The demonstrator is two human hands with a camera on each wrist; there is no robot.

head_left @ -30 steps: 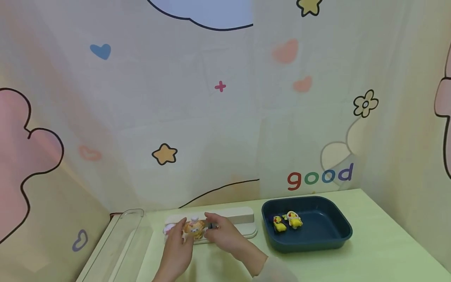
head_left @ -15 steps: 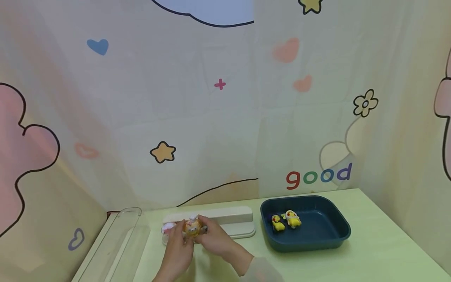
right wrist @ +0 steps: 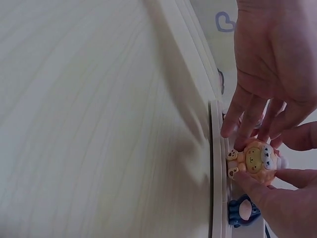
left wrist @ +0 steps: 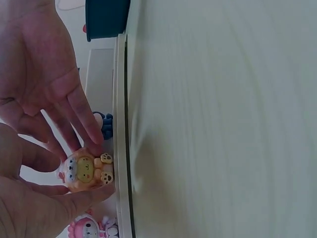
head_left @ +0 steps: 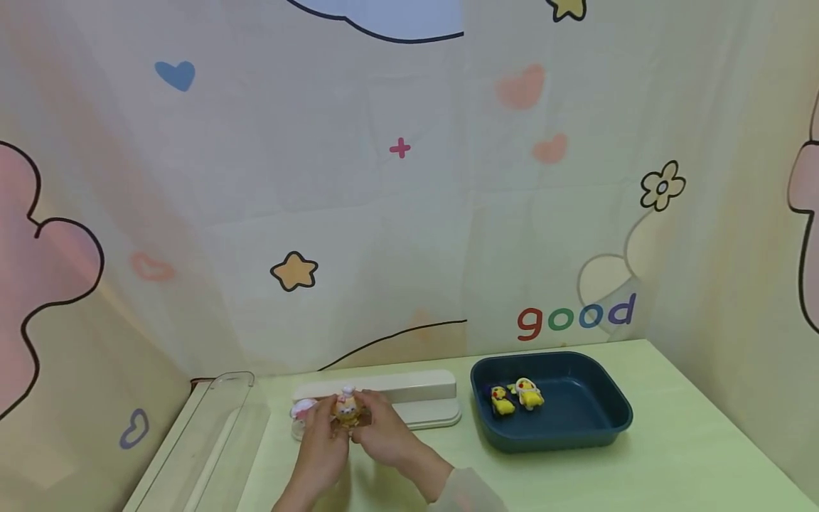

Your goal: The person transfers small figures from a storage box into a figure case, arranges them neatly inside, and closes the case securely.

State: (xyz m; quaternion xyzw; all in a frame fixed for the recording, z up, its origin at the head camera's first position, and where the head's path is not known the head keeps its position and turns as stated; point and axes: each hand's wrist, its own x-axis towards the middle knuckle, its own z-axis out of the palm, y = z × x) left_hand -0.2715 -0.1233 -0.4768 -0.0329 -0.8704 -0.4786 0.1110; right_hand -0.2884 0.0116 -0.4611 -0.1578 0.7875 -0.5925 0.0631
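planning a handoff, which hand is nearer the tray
Right. The right hand grips the orange figure from the right, apart from the tray and to its left; the left hand grips the figure's left side, farther off.

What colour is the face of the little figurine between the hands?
The figurine's face is yellow; it shows best in the left wrist view.
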